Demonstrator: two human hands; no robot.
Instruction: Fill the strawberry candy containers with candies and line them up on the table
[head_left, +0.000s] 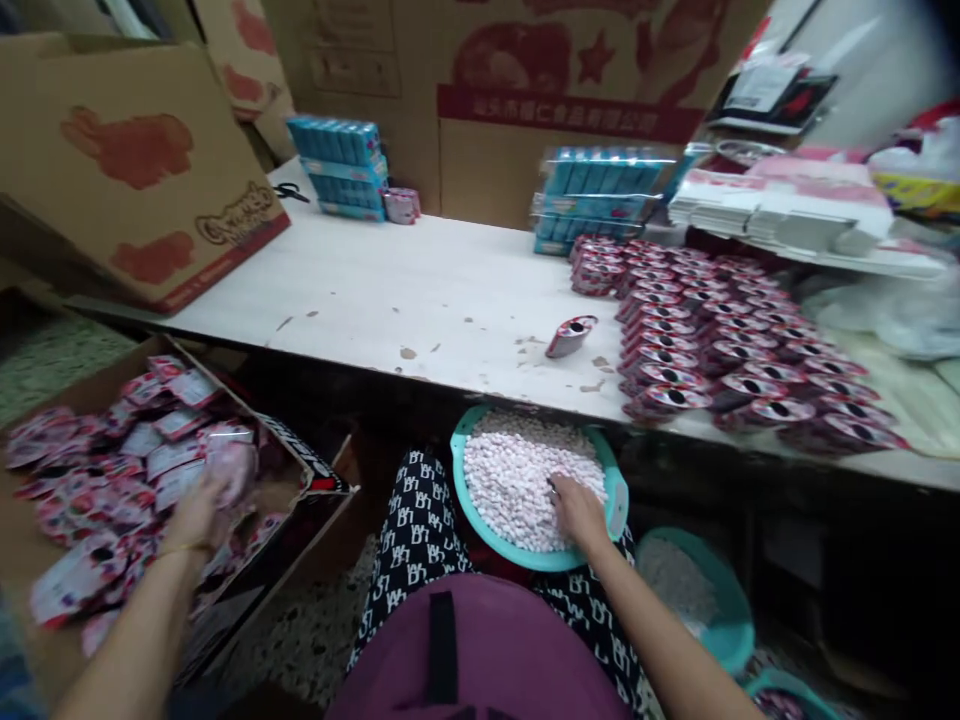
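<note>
At the left, my left hand (196, 510) is over a cardboard carton (300, 520) full of small printed packets (180, 425). Its fingers are closed round one packet (234, 462), blurred by motion. On my lap rests a turquoise basin (469, 500) filled with small whitish pellets (517, 480), perhaps candies. My right hand (579, 512) reaches into them at the basin's right side, fingers curled. Something small and dark shows at its fingertips; I cannot make out what it is.
Several upright packets (720, 340) stand in rows on the white table (420, 290); one lone packet (571, 336) stands apart. Behind are blue wrapped packs (341, 168), scissors (291, 192) and a large carton (142, 180). Another turquoise basin (739, 610) sits low at right.
</note>
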